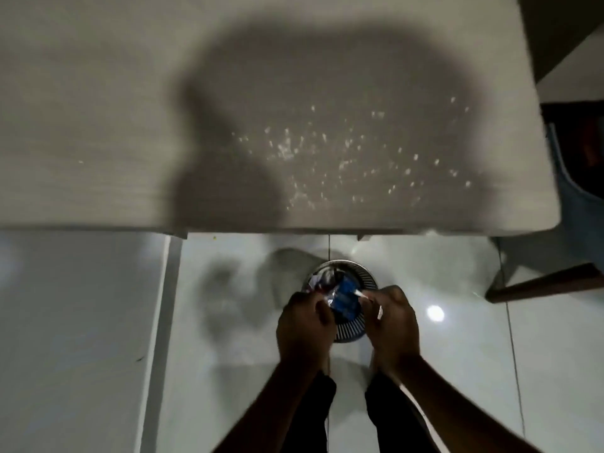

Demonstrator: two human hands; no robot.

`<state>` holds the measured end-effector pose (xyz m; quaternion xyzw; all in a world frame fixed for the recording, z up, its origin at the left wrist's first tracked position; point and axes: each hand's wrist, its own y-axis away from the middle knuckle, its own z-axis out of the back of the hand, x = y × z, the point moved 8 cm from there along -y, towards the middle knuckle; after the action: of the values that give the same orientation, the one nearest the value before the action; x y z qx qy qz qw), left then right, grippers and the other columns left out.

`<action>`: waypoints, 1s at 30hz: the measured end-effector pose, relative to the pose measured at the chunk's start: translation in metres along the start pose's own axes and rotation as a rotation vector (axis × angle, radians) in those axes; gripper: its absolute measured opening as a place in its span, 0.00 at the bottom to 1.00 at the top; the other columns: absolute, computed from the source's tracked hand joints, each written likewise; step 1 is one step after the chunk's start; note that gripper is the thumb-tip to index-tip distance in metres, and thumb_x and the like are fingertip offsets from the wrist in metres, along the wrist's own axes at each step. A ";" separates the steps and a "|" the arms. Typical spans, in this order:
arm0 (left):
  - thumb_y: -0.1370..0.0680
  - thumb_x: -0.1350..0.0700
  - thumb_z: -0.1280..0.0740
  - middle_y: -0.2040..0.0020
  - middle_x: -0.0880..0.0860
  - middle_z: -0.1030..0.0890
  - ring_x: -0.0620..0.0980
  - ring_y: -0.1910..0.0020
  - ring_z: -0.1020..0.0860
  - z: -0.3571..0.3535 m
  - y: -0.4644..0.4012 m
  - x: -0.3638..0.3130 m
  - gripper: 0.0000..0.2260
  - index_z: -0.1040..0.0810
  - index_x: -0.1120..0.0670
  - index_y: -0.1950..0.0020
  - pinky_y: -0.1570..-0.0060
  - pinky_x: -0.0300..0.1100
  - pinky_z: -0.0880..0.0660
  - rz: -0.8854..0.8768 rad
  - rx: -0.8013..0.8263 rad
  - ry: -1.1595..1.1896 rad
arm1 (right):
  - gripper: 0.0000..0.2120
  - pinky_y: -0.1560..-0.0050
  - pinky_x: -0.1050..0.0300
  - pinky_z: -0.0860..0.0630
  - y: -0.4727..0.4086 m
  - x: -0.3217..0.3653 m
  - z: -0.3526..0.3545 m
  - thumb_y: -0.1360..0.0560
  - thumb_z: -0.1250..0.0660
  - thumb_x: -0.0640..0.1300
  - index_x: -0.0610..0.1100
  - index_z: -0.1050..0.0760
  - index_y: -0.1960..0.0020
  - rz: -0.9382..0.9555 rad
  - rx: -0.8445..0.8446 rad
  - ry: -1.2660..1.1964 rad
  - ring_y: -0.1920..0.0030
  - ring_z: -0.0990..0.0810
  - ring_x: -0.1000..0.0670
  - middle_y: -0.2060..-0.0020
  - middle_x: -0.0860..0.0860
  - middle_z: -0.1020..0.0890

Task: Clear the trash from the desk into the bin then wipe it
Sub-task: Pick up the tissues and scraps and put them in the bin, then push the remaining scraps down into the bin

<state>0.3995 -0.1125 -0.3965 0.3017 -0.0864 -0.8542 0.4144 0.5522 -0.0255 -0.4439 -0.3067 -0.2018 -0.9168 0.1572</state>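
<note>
Holding wrappers (pixel 343 297) over bin (pixel 367 277); crumbs (pixel 327 158) litter desk (pixel 98 125).

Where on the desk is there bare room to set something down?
The desk's left half, from its near edge back, is bare. The right-centre is littered with crumbs. Below, both hands crowd the bin with wrappers.
</note>
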 end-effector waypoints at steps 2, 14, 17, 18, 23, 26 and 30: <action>0.25 0.54 0.38 0.54 0.56 0.15 0.56 0.54 0.17 -0.050 -0.024 0.019 0.10 0.18 0.54 0.52 0.58 0.42 0.22 0.085 0.092 -0.006 | 0.10 0.55 0.53 0.20 -0.014 -0.029 -0.042 0.20 0.38 0.48 0.51 0.18 0.46 -0.033 0.112 0.128 0.50 0.18 0.45 0.49 0.47 0.20; 0.25 0.59 0.36 0.52 0.56 0.14 0.55 0.55 0.16 0.050 0.016 -0.010 0.12 0.18 0.58 0.46 0.55 0.42 0.19 -0.188 -0.249 0.062 | 0.17 0.44 0.50 0.19 0.007 0.052 0.031 0.20 0.35 0.41 0.42 0.22 0.33 0.120 0.083 -0.021 0.44 0.16 0.41 0.41 0.41 0.16; 0.29 0.58 0.36 0.61 0.46 0.17 0.43 0.63 0.19 0.148 0.064 -0.034 0.09 0.17 0.51 0.57 0.65 0.34 0.22 -0.345 -0.464 0.160 | 0.16 0.42 0.45 0.19 0.038 0.138 0.095 0.26 0.28 0.42 0.47 0.18 0.38 0.294 0.008 -0.083 0.40 0.16 0.47 0.39 0.47 0.16; 0.30 0.58 0.37 0.65 0.42 0.20 0.37 0.66 0.22 0.181 0.074 -0.047 0.08 0.19 0.49 0.62 0.67 0.30 0.26 -0.389 -0.519 0.211 | 0.14 0.42 0.46 0.19 0.046 0.169 0.120 0.26 0.27 0.44 0.49 0.16 0.41 0.357 -0.018 -0.114 0.40 0.16 0.51 0.41 0.50 0.15; 0.29 0.59 0.39 0.66 0.45 0.22 0.40 0.66 0.26 0.330 0.048 -0.136 0.07 0.23 0.50 0.64 0.61 0.27 0.31 -0.652 -0.713 0.230 | 0.06 0.42 0.77 0.29 0.027 0.300 0.245 0.23 0.31 0.54 0.59 0.20 0.47 0.779 -0.003 -0.173 0.48 0.23 0.73 0.49 0.69 0.19; 0.27 0.59 0.38 0.63 0.53 0.19 0.51 0.62 0.23 0.379 -0.020 -0.200 0.06 0.22 0.55 0.59 0.60 0.41 0.28 -0.673 -0.726 0.138 | 0.05 0.57 0.59 0.19 -0.043 0.338 0.301 0.26 0.28 0.46 0.48 0.16 0.50 0.822 -0.181 -0.073 0.61 0.20 0.57 0.60 0.53 0.16; 0.22 0.57 0.39 0.42 0.59 0.21 0.59 0.44 0.22 0.374 -0.137 -0.268 0.14 0.24 0.56 0.39 0.42 0.49 0.27 -0.566 -0.545 -0.048 | 0.19 0.40 0.48 0.23 -0.187 0.361 0.321 0.24 0.32 0.44 0.49 0.24 0.34 0.501 -0.209 0.238 0.38 0.21 0.40 0.34 0.42 0.24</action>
<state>0.2175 0.1410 -0.0319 0.1724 0.2205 -0.9332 0.2253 0.3599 0.2278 -0.0347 -0.2520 -0.0045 -0.8947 0.3688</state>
